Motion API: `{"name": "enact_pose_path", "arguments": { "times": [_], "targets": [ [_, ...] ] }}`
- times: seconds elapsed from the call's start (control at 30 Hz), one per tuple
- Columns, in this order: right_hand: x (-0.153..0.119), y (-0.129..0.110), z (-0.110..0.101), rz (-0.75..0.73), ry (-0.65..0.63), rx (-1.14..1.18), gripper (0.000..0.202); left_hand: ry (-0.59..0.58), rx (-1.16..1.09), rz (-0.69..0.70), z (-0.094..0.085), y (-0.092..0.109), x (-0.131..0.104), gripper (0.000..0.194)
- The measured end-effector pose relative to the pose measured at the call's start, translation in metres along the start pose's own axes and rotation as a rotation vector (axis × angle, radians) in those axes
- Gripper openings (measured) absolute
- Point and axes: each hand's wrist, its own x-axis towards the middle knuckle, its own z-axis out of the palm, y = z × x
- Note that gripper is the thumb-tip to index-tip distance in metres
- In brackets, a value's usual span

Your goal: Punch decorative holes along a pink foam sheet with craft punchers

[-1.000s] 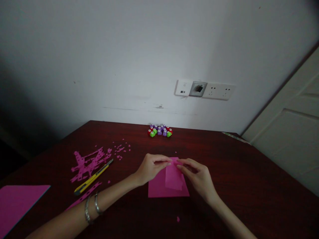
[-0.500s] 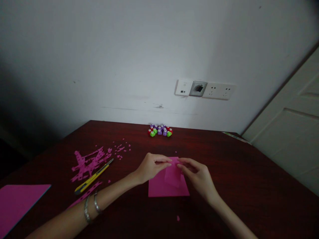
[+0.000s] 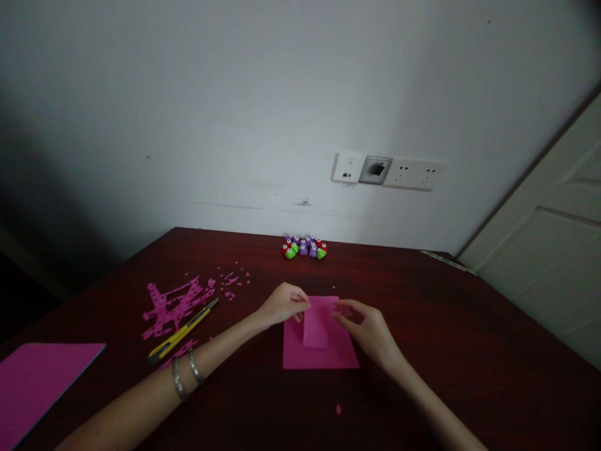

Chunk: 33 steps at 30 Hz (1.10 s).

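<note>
A small pink paper piece (image 3: pixel 316 329) stands over a larger pink sheet (image 3: pixel 345 358) on the dark red table. My left hand (image 3: pixel 284 305) pinches its upper left edge between thumb and fingers. My right hand (image 3: pixel 366 326) is by the upper right side of the piece, thumb and forefinger slightly apart, with nothing visible between them. The fingertips of the right hand are a little blurred.
Left lie a yellow utility knife (image 3: pixel 184 332), cut pink paper scraps (image 3: pixel 173 307) and tiny pink bits (image 3: pixel 230 280). A pink pad (image 3: pixel 42 376) sits at the near left. Small coloured craft punches (image 3: pixel 303 249) stand by the wall; a pink scrap (image 3: pixel 339 409) lies in front.
The small paper piece has shifted left with my left hand and turned more upright. My right hand's fingers have come away from it. The view has moved slightly.
</note>
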Motion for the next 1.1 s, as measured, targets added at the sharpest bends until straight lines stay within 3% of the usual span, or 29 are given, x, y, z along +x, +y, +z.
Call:
{"name": "enact_pose_path", "arguments": {
  "times": [0.1, 0.3, 0.47, 0.6, 0.73, 0.93, 1.1],
  "targets": [
    [0.0, 0.007, 0.0, -0.114, -0.064, -0.231, 0.02, 0.055, 0.121, 0.027, -0.003, -0.016, 0.008, 0.01],
    [-0.006, 0.008, 0.002, -0.231, -0.251, -0.367, 0.025, 0.159, 0.479, 0.161, 0.002, -0.023, 0.015, 0.012],
    [-0.004, 0.013, -0.003, -0.166, -0.217, -0.427, 0.033, 0.235, 0.813, 0.128, 0.009, -0.017, 0.006, 0.014],
    [-0.003, 0.013, -0.002, -0.002, -0.165, -0.512, 0.033, 0.277, 0.902, 0.146, 0.011, -0.012, -0.001, 0.024],
    [-0.008, 0.011, -0.004, 0.056, -0.109, -0.489, 0.037, 0.258, 0.699, 0.14, -0.004, -0.004, -0.006, 0.025],
    [-0.024, 0.008, -0.02, 0.298, -0.167, -0.057, 0.065, 0.115, -0.18, -0.362, -0.033, 0.014, -0.038, 0.034],
    [-0.032, 0.008, -0.025, 0.429, -0.162, 0.291, 0.058, 0.204, -0.369, -0.426, -0.031, 0.018, -0.064, 0.028]
  ]
}}
